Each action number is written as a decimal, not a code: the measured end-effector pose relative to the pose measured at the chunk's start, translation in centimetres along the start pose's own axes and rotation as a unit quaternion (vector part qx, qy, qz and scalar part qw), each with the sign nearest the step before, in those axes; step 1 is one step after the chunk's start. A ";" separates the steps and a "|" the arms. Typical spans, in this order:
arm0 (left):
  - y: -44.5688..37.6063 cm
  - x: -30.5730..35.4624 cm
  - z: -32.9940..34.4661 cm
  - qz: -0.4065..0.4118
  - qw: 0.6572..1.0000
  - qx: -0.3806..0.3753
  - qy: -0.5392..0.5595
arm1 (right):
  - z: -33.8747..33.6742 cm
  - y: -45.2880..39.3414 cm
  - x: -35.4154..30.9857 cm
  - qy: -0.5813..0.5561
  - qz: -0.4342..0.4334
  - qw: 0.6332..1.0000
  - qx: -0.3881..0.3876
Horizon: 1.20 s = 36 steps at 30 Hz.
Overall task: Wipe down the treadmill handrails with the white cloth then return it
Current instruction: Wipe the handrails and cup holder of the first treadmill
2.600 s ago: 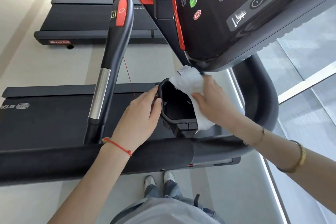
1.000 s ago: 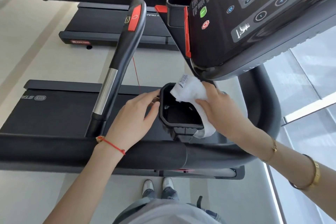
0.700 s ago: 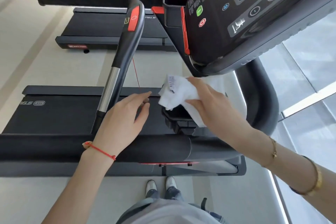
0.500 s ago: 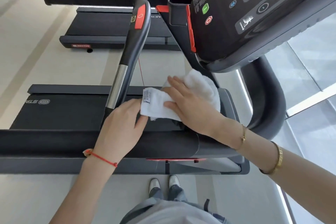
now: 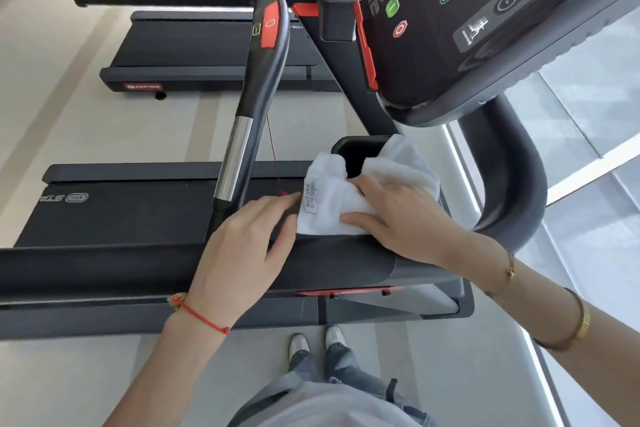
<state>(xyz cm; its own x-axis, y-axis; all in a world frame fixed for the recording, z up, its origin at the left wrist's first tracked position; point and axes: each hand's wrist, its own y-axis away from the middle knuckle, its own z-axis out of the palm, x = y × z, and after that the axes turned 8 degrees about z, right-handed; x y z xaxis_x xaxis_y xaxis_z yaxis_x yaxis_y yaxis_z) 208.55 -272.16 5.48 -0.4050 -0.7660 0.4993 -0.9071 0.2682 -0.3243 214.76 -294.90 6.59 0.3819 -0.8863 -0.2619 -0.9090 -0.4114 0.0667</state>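
The white cloth [image 5: 325,208] lies bunched over the black cup holder [image 5: 356,149], just beyond the near black handrail [image 5: 104,267]. My right hand [image 5: 405,218] grips the cloth, its thumb under the lower edge and its fingers on top. Its label faces up on the left side. My left hand [image 5: 242,253] rests across the handrail with straight fingers, the tips touching the cloth's left edge by the label. Most of the cup holder is hidden under the cloth.
An upright black and chrome grip [image 5: 263,62] with a red button rises left of the cloth, with a thin red cord [image 5: 272,149] beside it. The console [image 5: 485,10] overhangs at the upper right. A curved handrail [image 5: 512,166] bends round on the right. Another treadmill [image 5: 207,55] stands beyond.
My right hand drew the cloth from the holder's far right rim leftward over its opening. My left hand let go of the holder's rim and now touches the cloth's edge.
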 end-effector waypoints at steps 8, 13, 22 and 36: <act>1.3 -0.3 -0.2 0.046 0.998 -0.012 -0.039 | -1.6 1.2 0.8 -0.071 -0.027 0.997 0.008; 1.4 -0.4 -0.2 0.064 0.997 -0.014 -0.039 | -3.3 3.1 1.1 -0.097 -0.034 0.994 -0.026; 2.9 -1.0 -0.1 0.075 0.995 0.031 -0.060 | -2.5 7.4 0.3 -0.128 -0.047 0.984 -0.113; 6.8 -0.1 -0.2 0.007 0.992 0.054 -0.116 | 1.0 10.7 -3.3 0.035 -0.034 0.974 0.221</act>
<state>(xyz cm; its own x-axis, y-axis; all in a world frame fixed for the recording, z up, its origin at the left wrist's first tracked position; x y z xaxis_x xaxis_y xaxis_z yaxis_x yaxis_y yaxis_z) 202.42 -270.11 3.41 -0.3687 -0.8800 0.2994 -0.8789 0.2251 -0.4206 203.62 -296.14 7.18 0.4399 -0.8790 -0.1839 -0.8587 -0.3518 -0.3727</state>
